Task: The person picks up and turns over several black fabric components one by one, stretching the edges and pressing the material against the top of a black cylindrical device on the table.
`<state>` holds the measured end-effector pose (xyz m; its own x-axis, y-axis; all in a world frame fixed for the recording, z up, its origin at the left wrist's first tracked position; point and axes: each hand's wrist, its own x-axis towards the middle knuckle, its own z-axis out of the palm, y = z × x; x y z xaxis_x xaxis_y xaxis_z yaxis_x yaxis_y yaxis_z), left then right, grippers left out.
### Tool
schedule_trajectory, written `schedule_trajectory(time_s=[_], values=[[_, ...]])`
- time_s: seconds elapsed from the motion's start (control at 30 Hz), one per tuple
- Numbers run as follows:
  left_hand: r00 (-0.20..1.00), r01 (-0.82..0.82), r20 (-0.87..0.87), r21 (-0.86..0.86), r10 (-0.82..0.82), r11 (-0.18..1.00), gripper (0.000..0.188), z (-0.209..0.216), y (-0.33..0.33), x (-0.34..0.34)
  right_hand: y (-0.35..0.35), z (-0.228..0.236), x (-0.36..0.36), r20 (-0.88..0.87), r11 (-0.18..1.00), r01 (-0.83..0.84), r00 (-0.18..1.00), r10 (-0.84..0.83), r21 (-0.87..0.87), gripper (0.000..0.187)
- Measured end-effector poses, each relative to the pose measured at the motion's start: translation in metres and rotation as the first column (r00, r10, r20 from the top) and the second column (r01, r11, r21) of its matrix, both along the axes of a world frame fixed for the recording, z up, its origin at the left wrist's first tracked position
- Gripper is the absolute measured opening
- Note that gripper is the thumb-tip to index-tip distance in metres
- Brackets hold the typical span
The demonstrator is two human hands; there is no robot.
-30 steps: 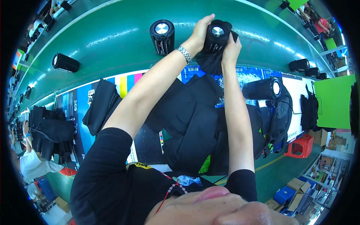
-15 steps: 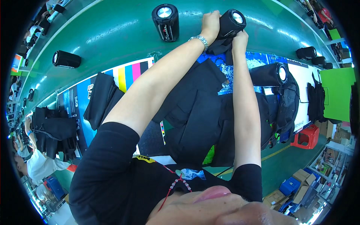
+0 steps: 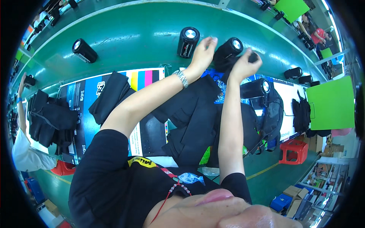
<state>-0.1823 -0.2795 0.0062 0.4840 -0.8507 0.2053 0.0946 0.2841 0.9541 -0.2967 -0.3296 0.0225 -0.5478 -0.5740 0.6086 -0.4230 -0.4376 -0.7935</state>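
A black cylindrical speaker with a shiny silver round end stands tilted between my hands, its lower part in black cloth. My left hand, a metal watch at its wrist, is just left of it with fingers curled and pinched. Whatever it may hold is too small to name. To the right, my right hand is closed, and a small dark piece shows between its fingers. A second speaker is upright beyond my left hand. Another speaker lies right of my right forearm.
Black cloth pieces are heaped before me, with a folded stack to their left. A further speaker lies far left on the green bench. Black mesh, a green panel and a red stool are to the right.
My hands have let go of the speaker's sides and moved apart, lower in the picture. The speaker now rests between them. The whole view has shifted.
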Motion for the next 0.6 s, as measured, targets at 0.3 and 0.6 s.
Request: schedule_trajectory(time_s=[0.3,0.6], values=[[0.948,0.308,-0.098,0.046,-0.303,0.95,0.027,0.032,0.108,0.05,0.127,0.058,0.021,0.754,0.303,-0.948,0.131,0.644,-0.094,0.026],[0.989,-0.05,0.132,-0.107,0.064,0.993,0.02,0.021,0.142,0.089,0.164,0.013,0.022,0.773,0.331,-0.938,0.282,0.569,0.098,0.034]])
